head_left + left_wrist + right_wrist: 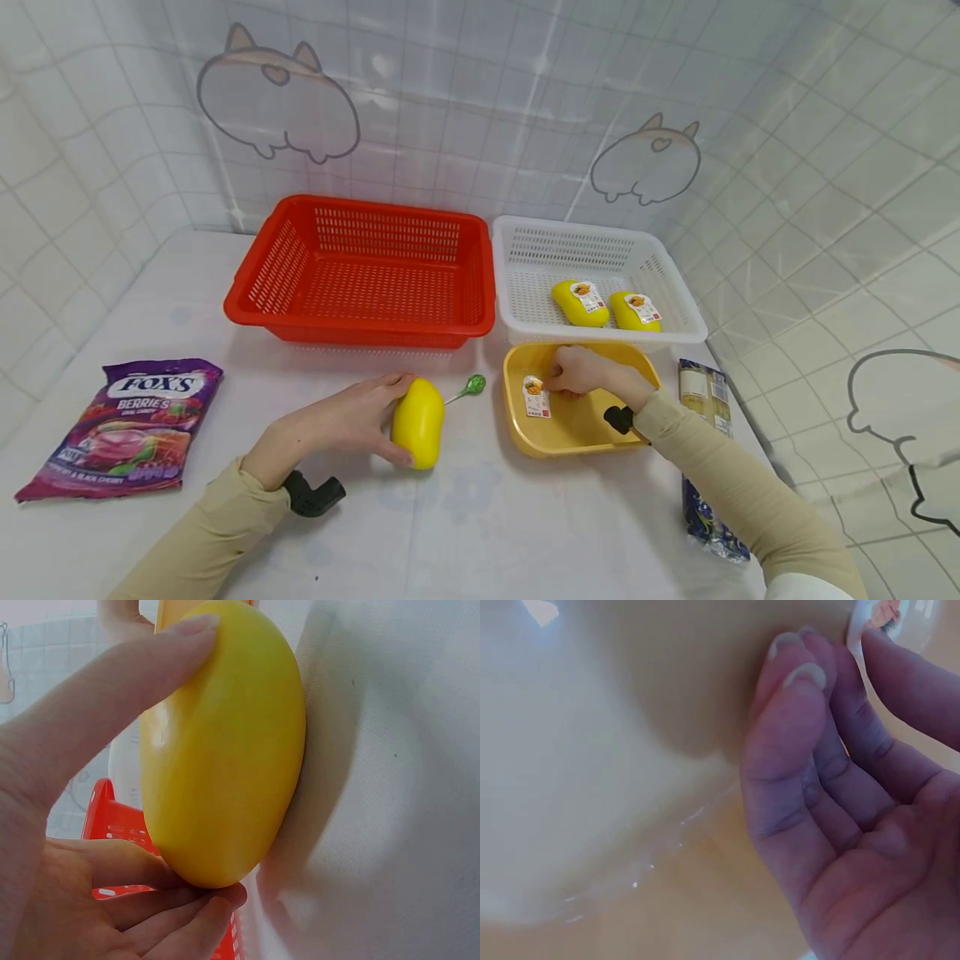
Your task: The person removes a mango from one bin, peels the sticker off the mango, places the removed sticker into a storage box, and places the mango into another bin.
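Note:
My left hand grips a smooth yellow mango by its sides, at the white tabletop. In the left wrist view the thumb lies along one side of the mango, and the other fingers meet its lower end. My right hand reaches down into a yellow basin, its fingers curled. Thumb and forefinger pinch the edge of a white label printed with an orange fruit picture. Only part of the label shows in the right wrist view, beside the thumb.
Behind stand a red basket and a white basket holding two labelled yellow mangoes. A green-wrapped lollipop lies between mango and basin. A purple candy bag is at left; a dark blue package lies under the right forearm.

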`<action>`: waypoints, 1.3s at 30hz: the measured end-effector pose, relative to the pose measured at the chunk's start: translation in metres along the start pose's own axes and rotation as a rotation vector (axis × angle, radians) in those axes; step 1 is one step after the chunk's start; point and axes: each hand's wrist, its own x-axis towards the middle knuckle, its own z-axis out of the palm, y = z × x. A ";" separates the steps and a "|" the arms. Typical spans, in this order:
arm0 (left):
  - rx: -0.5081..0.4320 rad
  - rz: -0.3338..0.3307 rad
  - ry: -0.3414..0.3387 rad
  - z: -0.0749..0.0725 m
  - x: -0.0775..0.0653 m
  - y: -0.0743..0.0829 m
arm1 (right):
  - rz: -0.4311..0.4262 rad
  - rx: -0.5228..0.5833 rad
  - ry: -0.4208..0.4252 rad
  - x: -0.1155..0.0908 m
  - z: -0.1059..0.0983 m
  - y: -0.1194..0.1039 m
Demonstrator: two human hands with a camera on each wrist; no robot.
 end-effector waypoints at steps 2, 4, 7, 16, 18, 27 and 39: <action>-0.001 -0.001 -0.001 0.000 0.000 0.000 | -0.015 0.014 -0.003 -0.001 -0.001 0.000; -0.001 -0.001 -0.001 0.000 0.000 0.000 | -0.030 0.030 -0.005 -0.003 -0.002 0.000; 0.003 0.002 0.002 0.001 0.000 0.000 | -0.058 0.053 -0.005 -0.006 -0.004 0.000; 0.009 0.013 0.008 0.002 0.000 -0.001 | -0.135 0.045 0.021 -0.021 -0.010 -0.008; 0.009 0.012 0.008 0.002 0.000 -0.002 | -0.144 0.054 0.032 -0.025 -0.010 -0.011; -0.012 -0.005 0.007 0.000 -0.001 0.000 | -0.187 0.077 0.108 -0.040 -0.010 -0.022; -0.012 0.000 0.007 0.001 0.000 0.000 | -0.231 0.104 0.328 -0.065 0.001 -0.047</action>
